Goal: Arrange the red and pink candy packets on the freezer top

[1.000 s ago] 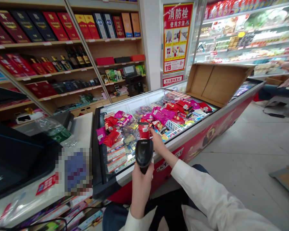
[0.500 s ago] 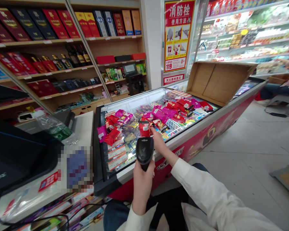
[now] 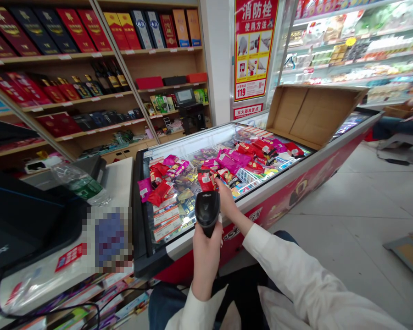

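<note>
My left hand (image 3: 206, 256) is wrapped round the handle of a black barcode scanner (image 3: 207, 208), its head pointing away from me. Just beyond the scanner, my right hand (image 3: 226, 198) grips the right edge of a small red snack packet (image 3: 205, 180) that has a white label facing me. The scanner partly covers the right hand's wrist side and the packet's lower edge. Under both lies the glass top of a chest freezer (image 3: 189, 238), strewn with red packets (image 3: 161, 192) and purple packets (image 3: 232, 160).
An open cardboard box (image 3: 313, 114) stands on the freezer's far end. On the left counter (image 3: 119, 178) are a plastic bottle (image 3: 79, 183) and a dark monitor (image 3: 24, 220). Shelves with boxed bottles (image 3: 75, 30) line the back. Another person (image 3: 404, 121) is at the far right.
The scanner has shifted slightly up, nearer the red packet. The packet has tilted a little, still in my right hand.
</note>
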`<action>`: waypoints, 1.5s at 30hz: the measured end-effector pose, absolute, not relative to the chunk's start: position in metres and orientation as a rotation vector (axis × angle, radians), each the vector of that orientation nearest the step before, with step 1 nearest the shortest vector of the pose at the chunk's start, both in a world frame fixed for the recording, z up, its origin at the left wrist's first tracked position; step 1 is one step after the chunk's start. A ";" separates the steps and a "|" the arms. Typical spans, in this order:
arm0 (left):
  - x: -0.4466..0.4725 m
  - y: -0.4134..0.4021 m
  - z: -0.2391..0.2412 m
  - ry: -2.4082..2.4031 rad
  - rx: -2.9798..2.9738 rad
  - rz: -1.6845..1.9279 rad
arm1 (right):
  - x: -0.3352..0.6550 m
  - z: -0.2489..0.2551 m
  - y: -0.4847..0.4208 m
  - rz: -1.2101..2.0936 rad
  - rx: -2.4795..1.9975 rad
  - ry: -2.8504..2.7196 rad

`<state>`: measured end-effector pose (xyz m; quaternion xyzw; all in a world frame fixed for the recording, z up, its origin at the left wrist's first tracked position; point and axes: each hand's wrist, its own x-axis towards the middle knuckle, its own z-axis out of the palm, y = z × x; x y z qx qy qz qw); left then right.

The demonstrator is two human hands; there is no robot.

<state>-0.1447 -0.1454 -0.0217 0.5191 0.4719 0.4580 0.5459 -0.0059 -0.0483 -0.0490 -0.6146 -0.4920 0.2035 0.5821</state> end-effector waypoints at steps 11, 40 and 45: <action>-0.145 -0.145 -0.023 1.119 1.261 1.110 | -0.006 -0.052 -0.046 0.480 -1.410 -1.171; -0.168 -0.086 -0.042 1.200 1.258 1.087 | 0.138 0.050 0.033 -0.537 -1.997 -1.489; -0.170 -0.086 -0.048 1.200 1.268 1.075 | 0.048 0.048 0.062 -0.131 -1.341 -2.057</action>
